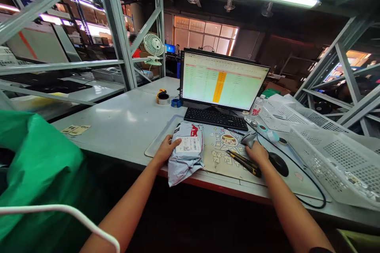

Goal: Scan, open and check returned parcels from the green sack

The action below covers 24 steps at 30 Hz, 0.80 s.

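Observation:
My left hand (166, 149) grips the left side of a pale plastic mailer bag (184, 168), thumb on top beside its white shipping label (190, 144). The bag's near end hangs over the desk's front edge. My right hand (257, 152) is closed round a grey barcode scanner (248, 139), whose head points left toward the bag. Two yellow-and-black utility knives (245, 163) lie on the cartoon desk mat (213, 146) between the hands. A black mouse (278, 164) sits just right of my right wrist.
Behind the mat stand a black keyboard (215, 118) and a lit monitor (222, 81). Tape rolls (163, 99) lie to its left. White plastic baskets (335, 162) line the right side. A black cable (299, 168) loops across the mat. Green sheeting (38, 174) hangs at the left.

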Each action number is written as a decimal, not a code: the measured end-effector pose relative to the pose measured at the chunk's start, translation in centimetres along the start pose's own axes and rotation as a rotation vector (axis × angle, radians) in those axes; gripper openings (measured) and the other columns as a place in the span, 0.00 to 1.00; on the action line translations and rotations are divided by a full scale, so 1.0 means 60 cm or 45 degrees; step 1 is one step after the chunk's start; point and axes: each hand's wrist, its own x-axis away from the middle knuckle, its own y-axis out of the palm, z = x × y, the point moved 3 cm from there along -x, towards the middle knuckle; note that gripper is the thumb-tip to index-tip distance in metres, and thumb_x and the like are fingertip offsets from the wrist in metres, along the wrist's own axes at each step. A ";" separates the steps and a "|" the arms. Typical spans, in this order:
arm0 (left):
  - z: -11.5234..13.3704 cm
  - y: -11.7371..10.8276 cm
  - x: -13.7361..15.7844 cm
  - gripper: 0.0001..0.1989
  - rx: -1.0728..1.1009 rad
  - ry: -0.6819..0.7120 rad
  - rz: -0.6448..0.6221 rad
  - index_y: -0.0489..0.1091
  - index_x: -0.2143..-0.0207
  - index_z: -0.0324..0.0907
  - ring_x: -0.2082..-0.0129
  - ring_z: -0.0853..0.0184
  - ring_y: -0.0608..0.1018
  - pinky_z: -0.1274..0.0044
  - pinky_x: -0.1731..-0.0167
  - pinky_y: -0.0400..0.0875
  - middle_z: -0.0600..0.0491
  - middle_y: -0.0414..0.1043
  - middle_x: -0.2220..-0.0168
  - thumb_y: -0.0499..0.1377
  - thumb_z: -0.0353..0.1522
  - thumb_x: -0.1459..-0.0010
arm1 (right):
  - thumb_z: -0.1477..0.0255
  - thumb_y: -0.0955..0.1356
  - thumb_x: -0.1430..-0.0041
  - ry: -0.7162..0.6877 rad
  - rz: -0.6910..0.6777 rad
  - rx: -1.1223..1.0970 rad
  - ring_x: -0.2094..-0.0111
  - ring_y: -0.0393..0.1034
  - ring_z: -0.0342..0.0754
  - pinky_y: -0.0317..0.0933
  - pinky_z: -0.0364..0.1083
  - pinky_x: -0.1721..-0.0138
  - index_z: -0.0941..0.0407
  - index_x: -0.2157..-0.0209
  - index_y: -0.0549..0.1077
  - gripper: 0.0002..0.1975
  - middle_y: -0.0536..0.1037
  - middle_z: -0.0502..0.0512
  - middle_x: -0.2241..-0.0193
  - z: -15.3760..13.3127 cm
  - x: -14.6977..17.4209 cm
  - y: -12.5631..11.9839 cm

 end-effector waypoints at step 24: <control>-0.014 -0.002 -0.021 0.41 -0.158 0.062 -0.073 0.67 0.58 0.42 0.67 0.61 0.80 0.74 0.69 0.71 0.51 0.78 0.66 0.73 0.62 0.60 | 0.74 0.66 0.31 -0.120 -0.185 0.170 0.35 0.72 0.62 0.66 0.55 0.36 0.61 0.33 0.74 0.27 0.75 0.73 0.36 -0.171 -0.230 0.016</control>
